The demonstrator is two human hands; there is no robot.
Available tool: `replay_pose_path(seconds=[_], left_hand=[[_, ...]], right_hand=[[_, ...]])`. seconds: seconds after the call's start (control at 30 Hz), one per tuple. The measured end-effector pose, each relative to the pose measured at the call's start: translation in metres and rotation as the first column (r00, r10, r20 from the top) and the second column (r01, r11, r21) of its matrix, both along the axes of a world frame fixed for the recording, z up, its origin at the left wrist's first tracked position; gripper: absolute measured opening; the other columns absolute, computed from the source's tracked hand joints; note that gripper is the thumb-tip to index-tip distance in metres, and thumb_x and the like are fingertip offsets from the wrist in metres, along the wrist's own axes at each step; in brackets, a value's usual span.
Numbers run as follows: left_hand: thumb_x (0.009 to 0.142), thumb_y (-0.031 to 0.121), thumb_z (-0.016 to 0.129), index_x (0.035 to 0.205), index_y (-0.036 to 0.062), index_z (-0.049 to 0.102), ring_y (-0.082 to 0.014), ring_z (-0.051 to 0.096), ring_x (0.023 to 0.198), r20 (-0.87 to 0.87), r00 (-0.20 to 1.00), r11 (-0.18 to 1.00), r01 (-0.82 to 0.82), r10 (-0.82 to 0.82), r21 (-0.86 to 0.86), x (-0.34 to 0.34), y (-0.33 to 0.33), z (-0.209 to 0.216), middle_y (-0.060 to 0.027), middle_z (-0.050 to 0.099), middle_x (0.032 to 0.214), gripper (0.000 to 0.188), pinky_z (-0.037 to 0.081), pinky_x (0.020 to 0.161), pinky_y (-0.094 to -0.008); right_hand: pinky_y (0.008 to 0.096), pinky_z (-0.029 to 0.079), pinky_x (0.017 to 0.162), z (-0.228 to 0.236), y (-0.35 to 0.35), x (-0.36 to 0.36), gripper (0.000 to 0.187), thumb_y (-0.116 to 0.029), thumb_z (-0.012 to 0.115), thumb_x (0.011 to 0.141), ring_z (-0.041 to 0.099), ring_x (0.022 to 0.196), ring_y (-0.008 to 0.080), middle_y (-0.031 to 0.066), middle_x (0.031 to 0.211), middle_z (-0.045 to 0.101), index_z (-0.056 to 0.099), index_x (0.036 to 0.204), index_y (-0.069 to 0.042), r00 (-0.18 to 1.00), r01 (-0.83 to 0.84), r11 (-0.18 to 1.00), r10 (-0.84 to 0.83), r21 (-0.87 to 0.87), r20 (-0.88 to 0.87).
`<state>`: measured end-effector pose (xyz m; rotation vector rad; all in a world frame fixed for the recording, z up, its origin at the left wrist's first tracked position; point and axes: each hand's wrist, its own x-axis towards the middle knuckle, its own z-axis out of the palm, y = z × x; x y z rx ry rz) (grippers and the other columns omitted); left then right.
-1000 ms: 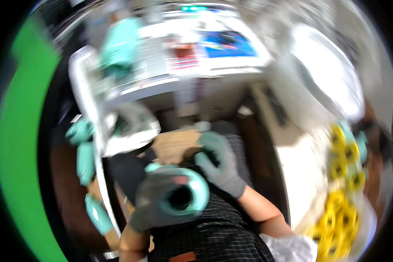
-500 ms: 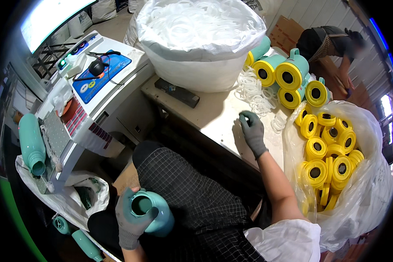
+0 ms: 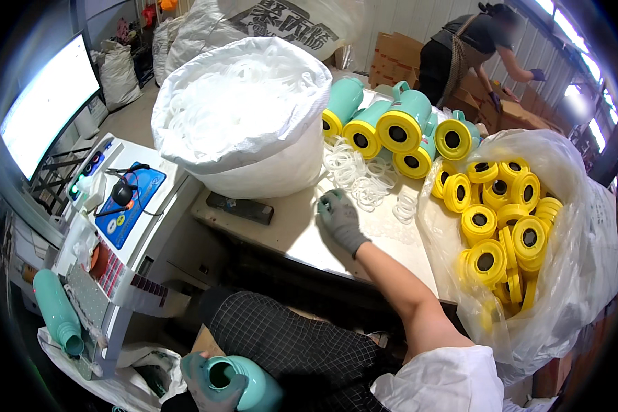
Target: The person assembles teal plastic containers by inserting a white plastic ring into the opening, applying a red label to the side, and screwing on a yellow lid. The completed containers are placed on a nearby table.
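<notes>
Down at the lap, the gloved left hand [image 3: 209, 386] is curling firmly around the neck of a teal bottle [image 3: 259, 390], its mouth facing up, probably so the opening is staying easy to see. The lap [image 3: 275, 323] is seemingly lending it support, leaving the other arm free.

Ahead and rightward, the gloved right hand [image 3: 342, 223] is hovering over or touching the pale table [image 3: 302, 244], fingers partly curling in; whether they're pinching anything, I'm not able to tell. Just beyond its fingers, loose white rings [image 3: 350, 175] are lying in heaps, likely sitting there for short reaching. Off to its right, a clear plastic bag [image 3: 577, 295] is keeping yellow lids [image 3: 486, 262] together, its mouth gaping for access.

Past that hand, leftward, a big white sack [image 3: 254, 165] is brimming with more rings; rightward, yellow-ended teal bottles [image 3: 406, 113] are lying grouped, perhaps keeping the near surface usable. Farthest off, a co-worker [image 3: 456, 48] is bending over cardboard.
</notes>
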<state>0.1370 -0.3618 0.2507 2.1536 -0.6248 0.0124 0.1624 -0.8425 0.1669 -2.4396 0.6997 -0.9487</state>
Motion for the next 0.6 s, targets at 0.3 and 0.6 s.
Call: replay_pose_path(seconds=[0.3, 0.6], left_hand=[[0.076, 0.025, 0.090, 0.122, 0.0067, 0.065, -0.0405, 0.063, 0.103, 0.478, 0.851, 0.975, 0.174, -0.219, 0.137, -0.011, -0.011, 0.035, -0.0173, 0.066, 0.118, 0.056, 0.053, 0.088, -0.0489], [0.072, 0.021, 0.091, 0.107, 0.0048, 0.067, -0.0402, 0.062, 0.094, 0.453, 0.892, 1.000, -0.009, -0.002, 0.022, -0.023, -0.002, 0.030, -0.0179, 0.066, 0.102, 0.046, 0.053, 0.083, -0.0497]], right_hand=[[0.0254, 0.056, 0.065, 0.067, 0.263, -0.006, 0.045, -0.034, 0.063, 0.101, 0.069, 0.075, 0.0138, 0.0103, 0.099, 0.072, 0.060, 0.129, 0.001, 0.383, -0.264, -0.453, 0.761, 0.852, 0.524], [0.0329, 0.058, 0.085, 0.080, 0.290, -0.021, 0.049, -0.031, 0.066, 0.096, 0.072, 0.092, 0.0177, 0.0129, 0.114, 0.070, 0.059, 0.133, 0.000, 0.395, -0.643, -0.005, 0.854, 0.766, 0.338]])
